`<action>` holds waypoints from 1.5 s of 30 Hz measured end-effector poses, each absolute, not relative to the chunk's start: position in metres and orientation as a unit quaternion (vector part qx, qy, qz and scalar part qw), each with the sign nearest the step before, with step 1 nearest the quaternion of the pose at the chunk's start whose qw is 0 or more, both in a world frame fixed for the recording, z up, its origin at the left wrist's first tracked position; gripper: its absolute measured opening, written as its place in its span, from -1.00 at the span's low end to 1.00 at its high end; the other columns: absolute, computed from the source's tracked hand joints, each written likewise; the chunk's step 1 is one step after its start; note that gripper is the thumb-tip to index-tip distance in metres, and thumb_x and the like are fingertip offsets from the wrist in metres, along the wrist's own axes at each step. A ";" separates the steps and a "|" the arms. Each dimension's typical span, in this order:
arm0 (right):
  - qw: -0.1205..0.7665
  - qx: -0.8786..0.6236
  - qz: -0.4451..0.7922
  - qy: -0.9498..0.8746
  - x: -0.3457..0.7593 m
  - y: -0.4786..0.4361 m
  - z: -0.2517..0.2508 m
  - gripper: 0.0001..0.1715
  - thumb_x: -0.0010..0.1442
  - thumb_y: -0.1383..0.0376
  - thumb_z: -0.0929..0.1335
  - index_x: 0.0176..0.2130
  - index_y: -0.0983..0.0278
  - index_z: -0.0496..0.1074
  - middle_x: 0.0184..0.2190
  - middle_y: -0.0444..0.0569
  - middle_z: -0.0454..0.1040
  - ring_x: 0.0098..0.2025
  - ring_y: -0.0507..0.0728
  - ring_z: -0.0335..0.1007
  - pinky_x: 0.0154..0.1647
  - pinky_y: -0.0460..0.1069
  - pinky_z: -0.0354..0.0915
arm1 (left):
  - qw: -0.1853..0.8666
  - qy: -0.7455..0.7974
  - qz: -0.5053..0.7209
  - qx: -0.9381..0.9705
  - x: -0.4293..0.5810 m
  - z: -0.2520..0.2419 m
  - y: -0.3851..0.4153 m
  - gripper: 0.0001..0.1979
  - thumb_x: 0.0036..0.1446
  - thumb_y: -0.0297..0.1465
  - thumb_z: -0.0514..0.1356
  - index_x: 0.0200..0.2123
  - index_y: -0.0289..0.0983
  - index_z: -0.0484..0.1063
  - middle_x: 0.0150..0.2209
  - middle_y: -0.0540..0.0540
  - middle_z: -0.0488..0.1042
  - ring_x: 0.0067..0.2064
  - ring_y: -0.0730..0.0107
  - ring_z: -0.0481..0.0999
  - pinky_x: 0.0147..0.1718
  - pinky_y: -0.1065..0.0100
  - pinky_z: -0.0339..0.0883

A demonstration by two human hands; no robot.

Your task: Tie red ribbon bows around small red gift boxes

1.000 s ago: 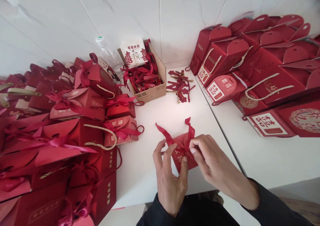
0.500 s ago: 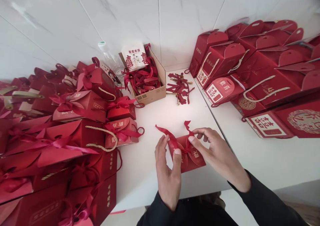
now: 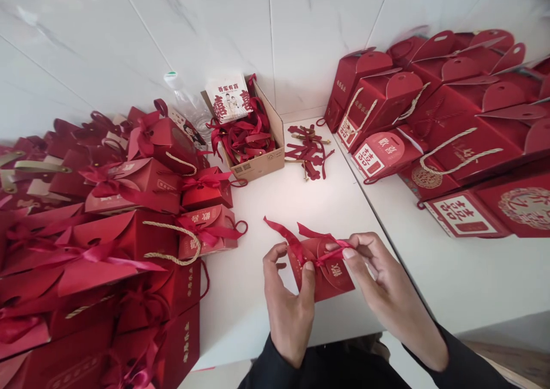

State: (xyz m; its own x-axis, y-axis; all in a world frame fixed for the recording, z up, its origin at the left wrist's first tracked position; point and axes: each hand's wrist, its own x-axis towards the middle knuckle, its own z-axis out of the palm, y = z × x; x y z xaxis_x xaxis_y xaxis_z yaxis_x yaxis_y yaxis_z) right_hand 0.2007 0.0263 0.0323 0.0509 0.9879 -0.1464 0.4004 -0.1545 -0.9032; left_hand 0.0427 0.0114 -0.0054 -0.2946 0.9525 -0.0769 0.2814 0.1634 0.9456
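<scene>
Carefully, our left hand (image 3: 289,311) braces the box (image 3: 329,289), grip apart at its edge; our right hand (image 3: 382,277) clamps its grip on the ribbon (image 3: 332,256), best guided flat.

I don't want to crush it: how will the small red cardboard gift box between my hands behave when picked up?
The red box should feel fairly stiff, judging by its flat panels, though the card could dent if squeezed. Its straight edges make rolling unlikely. Weight is uncertain: any contents are hidden.
</scene>
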 end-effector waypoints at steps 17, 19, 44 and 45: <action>0.415 -0.665 0.340 -0.520 0.197 0.008 -0.006 -0.72 0.45 -0.01 0.27 -0.08 0.13 0.26 0.12 0.17 0.47 0.10 0.26 0.48 -0.23 0.02 0.50 | 0.234 0.657 0.480 0.532 0.042 -0.007 0.005 -0.94 0.35 -0.41 0.22 -0.21 -0.15 0.49 0.06 -0.12 0.52 0.16 0.22 0.52 0.05 0.25 0.40; 0.417 -0.675 0.328 -0.514 0.198 0.010 -0.008 -0.71 0.44 -0.01 0.28 -0.09 0.14 0.27 0.13 0.19 0.42 0.13 0.27 0.43 -0.28 0.01 0.48 | 0.233 0.661 0.482 0.526 0.041 -0.007 0.003 -0.95 0.36 -0.41 0.21 -0.19 -0.15 0.46 0.05 -0.11 0.52 0.13 0.25 0.52 0.03 0.28 0.38; 0.403 -0.621 0.313 -0.595 0.202 0.033 0.039 -0.75 0.43 0.13 0.37 0.08 0.03 0.45 -0.02 -0.10 0.60 -0.03 0.10 0.55 -0.03 -0.04 0.46 | 0.491 0.605 0.513 0.359 0.022 0.035 0.027 -0.74 0.27 -0.24 0.35 0.01 -0.09 0.59 -0.12 -0.03 0.61 -0.09 0.40 0.57 -0.03 0.39 0.41; 0.391 -0.611 0.300 -0.619 0.202 0.034 0.043 -0.77 0.44 0.15 0.36 0.08 0.04 0.45 -0.03 -0.10 0.60 -0.04 0.10 0.55 -0.04 -0.03 0.46 | 0.472 0.606 0.518 0.377 0.022 0.037 0.028 -0.80 0.28 -0.25 0.34 -0.04 -0.09 0.62 -0.12 -0.03 0.61 -0.07 0.40 0.57 -0.02 0.40 0.41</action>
